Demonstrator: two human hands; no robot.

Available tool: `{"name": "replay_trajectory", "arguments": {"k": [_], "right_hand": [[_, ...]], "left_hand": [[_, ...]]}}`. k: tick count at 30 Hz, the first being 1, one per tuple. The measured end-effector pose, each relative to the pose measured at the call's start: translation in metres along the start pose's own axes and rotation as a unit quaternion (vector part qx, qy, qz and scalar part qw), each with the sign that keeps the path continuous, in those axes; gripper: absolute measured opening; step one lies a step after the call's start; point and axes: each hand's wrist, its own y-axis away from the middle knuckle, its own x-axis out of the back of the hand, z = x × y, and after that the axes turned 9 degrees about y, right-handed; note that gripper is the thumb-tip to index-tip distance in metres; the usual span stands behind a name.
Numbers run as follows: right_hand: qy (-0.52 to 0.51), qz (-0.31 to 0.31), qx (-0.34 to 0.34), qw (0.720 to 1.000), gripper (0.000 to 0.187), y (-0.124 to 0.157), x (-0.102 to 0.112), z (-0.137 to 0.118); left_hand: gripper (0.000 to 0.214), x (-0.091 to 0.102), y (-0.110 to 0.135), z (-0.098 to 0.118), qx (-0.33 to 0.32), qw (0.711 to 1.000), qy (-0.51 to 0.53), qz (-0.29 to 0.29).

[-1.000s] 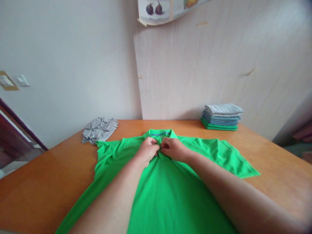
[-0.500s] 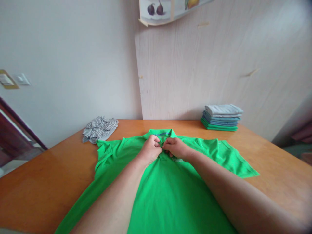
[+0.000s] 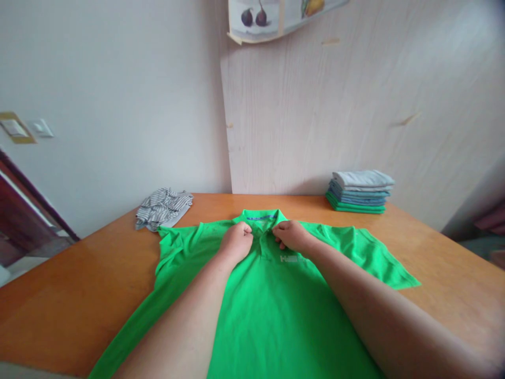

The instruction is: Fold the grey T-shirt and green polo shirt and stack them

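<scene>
A green shirt (image 3: 268,305) lies flat, front up, in the middle of the bench (image 3: 79,284). Its collar (image 3: 260,215) points to the wall. Both hands are at the neck. The left hand (image 3: 235,243) is curled shut, its grip pinching the cloth just left of the neck opening. The right hand (image 3: 291,236) is just right of it, its grip also closed on the cloth. The hands are near each other but apart.

The work looks like tidying the neck of the shirt. I think any next move needs a soft pull, so the front lies smooth.

A striped cloth (image 3: 162,206) sits far left. A pile (image 3: 360,190) of folded shirts sits far right.
</scene>
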Motion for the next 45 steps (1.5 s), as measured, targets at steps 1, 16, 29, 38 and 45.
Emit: {"name": "replay_trajectory", "arguments": {"k": [1, 16, 29, 38, 45], "right_hand": [[0.010, 0.009, 0.005, 1.000, 0.014, -0.002, 0.000, 0.002], [0.148, 0.114, 0.147, 0.971, 0.021, -0.010, -0.012, 0.013], [0.133, 0.108, 0.160, 0.972, 0.016, -0.012, -0.015, 0.011], [0.123, 0.107, 0.168, 0.972, 0.018, -0.011, -0.015, 0.013], [0.092, 0.111, 0.184, 0.972, 0.020, -0.017, -0.023, 0.017]], "left_hand": [[0.015, -0.001, 0.000, -0.001, -0.007, 1.000, -0.001, -0.004], [0.026, -0.013, 0.001, -0.001, -0.097, 0.994, -0.047, -0.034], [0.014, -0.021, -0.021, -0.008, 0.006, 0.997, 0.055, -0.053], [0.014, -0.035, -0.043, -0.001, 0.048, 0.997, 0.025, -0.061], [0.014, -0.037, -0.034, 0.009, 0.059, 0.996, 0.031, -0.061]]}}
